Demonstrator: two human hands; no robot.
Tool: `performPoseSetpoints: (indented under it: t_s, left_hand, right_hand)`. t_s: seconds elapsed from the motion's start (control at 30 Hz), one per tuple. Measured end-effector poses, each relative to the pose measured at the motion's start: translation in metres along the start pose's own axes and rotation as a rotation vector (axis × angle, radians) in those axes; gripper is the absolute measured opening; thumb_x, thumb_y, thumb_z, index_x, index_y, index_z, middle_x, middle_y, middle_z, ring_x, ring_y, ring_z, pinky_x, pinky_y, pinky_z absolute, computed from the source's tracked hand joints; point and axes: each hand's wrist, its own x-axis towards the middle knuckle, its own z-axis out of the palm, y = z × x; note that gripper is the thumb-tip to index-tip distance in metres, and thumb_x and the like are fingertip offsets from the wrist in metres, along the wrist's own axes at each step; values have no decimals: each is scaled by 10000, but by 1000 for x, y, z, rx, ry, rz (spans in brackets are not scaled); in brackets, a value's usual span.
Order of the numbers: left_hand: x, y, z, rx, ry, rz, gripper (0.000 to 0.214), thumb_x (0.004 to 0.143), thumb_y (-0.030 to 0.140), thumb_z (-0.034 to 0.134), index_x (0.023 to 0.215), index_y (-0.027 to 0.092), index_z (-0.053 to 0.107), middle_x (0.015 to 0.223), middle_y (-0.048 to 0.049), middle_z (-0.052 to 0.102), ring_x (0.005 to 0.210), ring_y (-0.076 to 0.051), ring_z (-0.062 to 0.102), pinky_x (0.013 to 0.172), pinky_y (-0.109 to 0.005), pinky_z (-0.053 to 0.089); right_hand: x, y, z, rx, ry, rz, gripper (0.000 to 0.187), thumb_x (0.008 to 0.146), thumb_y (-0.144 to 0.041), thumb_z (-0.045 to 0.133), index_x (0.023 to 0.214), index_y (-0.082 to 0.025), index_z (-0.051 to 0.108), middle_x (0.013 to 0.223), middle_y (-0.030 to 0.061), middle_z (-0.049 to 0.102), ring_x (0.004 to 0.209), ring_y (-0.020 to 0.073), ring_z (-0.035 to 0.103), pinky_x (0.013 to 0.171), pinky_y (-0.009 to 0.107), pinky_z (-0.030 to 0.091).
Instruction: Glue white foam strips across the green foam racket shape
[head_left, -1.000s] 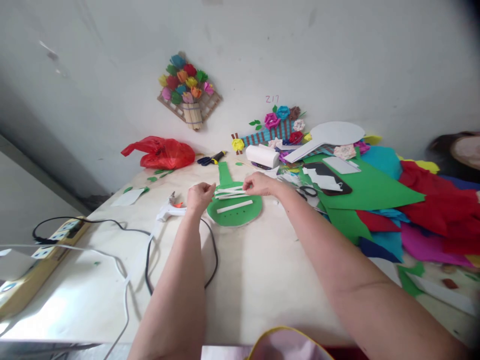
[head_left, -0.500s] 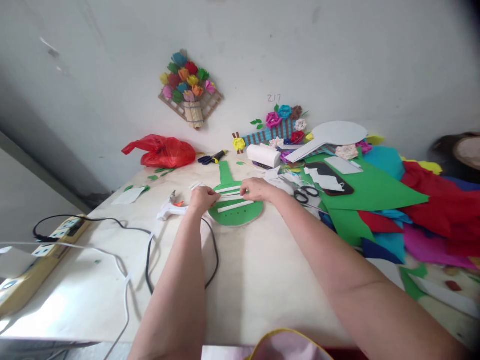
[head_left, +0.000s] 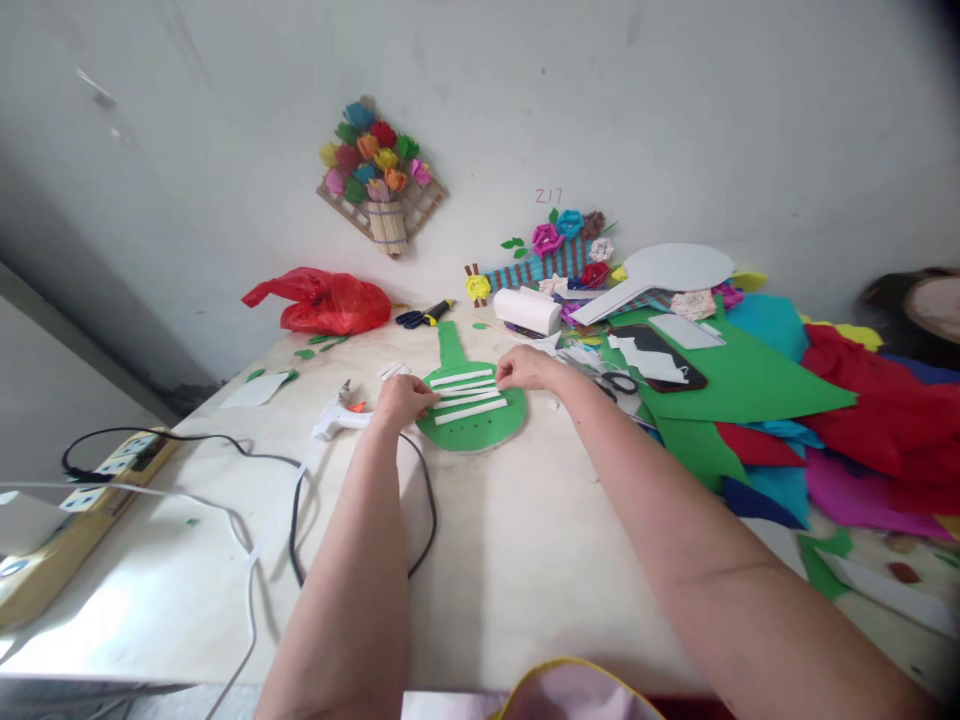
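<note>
A green paddle-shaped foam cutout (head_left: 474,424) lies flat on the table, its narrow handle pointing away from me. Several white strips (head_left: 466,396) lie across its round part. My left hand (head_left: 403,400) rests at the cutout's left edge, fingers curled onto the left ends of the strips. My right hand (head_left: 525,368) is at the right edge, fingers pinched at the right end of a strip. A white glue gun (head_left: 339,420) lies just left of my left hand.
A black cable (head_left: 300,500) loops over the table toward a power strip (head_left: 82,500) at the left. Scissors (head_left: 616,383), a white roll (head_left: 531,310), a red bag (head_left: 322,303) and piles of coloured foam sheets (head_left: 750,380) lie behind and right. Another person is at the far right edge.
Both hands came down from holding a strip above the cutout; the strip now lies on the green cutout with the others. My right hand shifted slightly to the right.
</note>
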Motion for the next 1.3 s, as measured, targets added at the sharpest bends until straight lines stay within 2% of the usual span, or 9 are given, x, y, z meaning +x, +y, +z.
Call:
performPoseSetpoints:
  t_s: [0.17,0.53,0.73,0.97,1.2,1.3]
  left_hand:
    - [0,0,-1,-1,-31,-7,177,598,319,677,644,158,619,457,30,545,460,-89,528,500,-182,435]
    - [-5,6,-4,70,-49,0,226,590,355,684,679,152,638,452,26,546,450,-91,515,492,-185,422]
    - [0,0,-1,39,24,12,188,638,344,606,615,158,613,464,11,558,462,-98,536,493,-182,424]
    - [-2,4,-1,34,62,-50,155,642,281,548,630,156,638,507,-19,601,492,-117,563,499,-185,434]
    - [-2,5,1,53,56,-24,167,652,278,552,651,147,654,489,-13,583,471,-109,550,483,-179,427]
    - [-1,4,1,51,49,-18,182,650,280,574,716,141,672,507,-12,595,486,-105,553,507,-179,433]
  right_hand:
    - [-3,-3,-5,-25,-28,46,168,626,-249,626,768,-202,703,734,-12,681,658,111,575,530,176,352]
    - [0,0,-2,-94,-28,110,221,633,-235,627,842,-241,699,855,-26,692,743,116,598,562,173,371]
    - [-2,-5,-1,-85,-49,129,218,628,-244,627,832,-242,703,843,-24,695,722,118,601,547,181,373]
    - [-2,-4,6,-74,12,105,188,665,-212,593,815,-231,705,848,-15,695,734,117,603,578,184,385]
    - [-1,-7,13,-76,78,64,189,658,-195,589,804,-235,701,836,-19,694,739,115,600,600,185,386]
    - [2,-6,17,-89,117,29,192,664,-202,571,803,-234,700,835,-14,692,746,123,601,601,193,386]
